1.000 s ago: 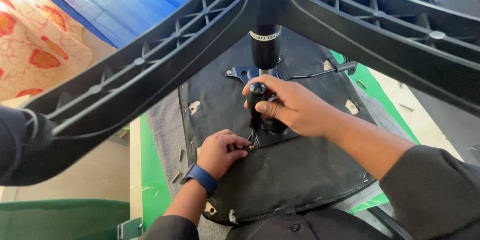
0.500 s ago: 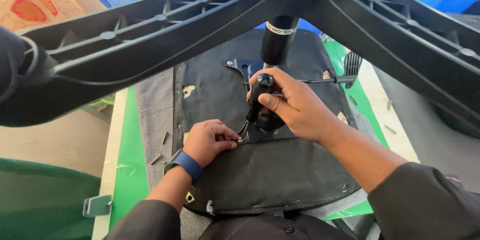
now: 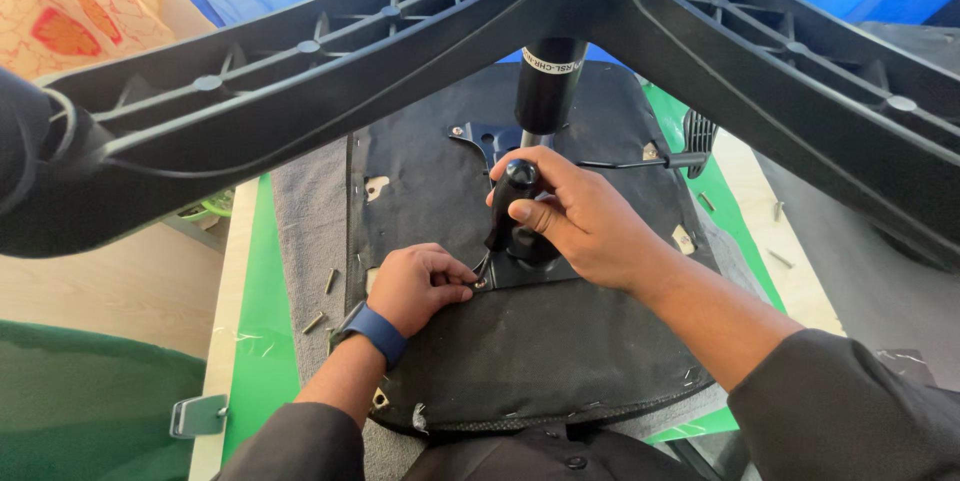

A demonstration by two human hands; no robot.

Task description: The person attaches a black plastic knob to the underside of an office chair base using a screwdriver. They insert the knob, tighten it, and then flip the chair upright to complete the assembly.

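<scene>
A black-handled screwdriver (image 3: 508,209) is gripped in the right hand (image 3: 580,221), the fingers wrapped around the handle and the thumb laid along it; the tool is tilted, its tip reaching down to the front left corner of the black metal plate (image 3: 520,266). The left hand (image 3: 415,286), with a blue wristband (image 3: 372,333) on its wrist, is clenched just left of that corner, its fingertips pinched at a small screw (image 3: 481,284) where the screwdriver's tip meets the plate. The plate is fixed on the black underside of an upturned chair seat (image 3: 540,351), and from the plate a black gas cylinder (image 3: 545,86) rises to the ribbed black star base (image 3: 330,71) spread overhead. A thin lever (image 3: 640,162) with a ribbed paddle runs out to the right of the plate. Left of the plate, beyond the seat's edge, loose screws (image 3: 330,281) are scattered on a grey cloth (image 3: 305,231) laid over a green sheet (image 3: 262,311)
</scene>
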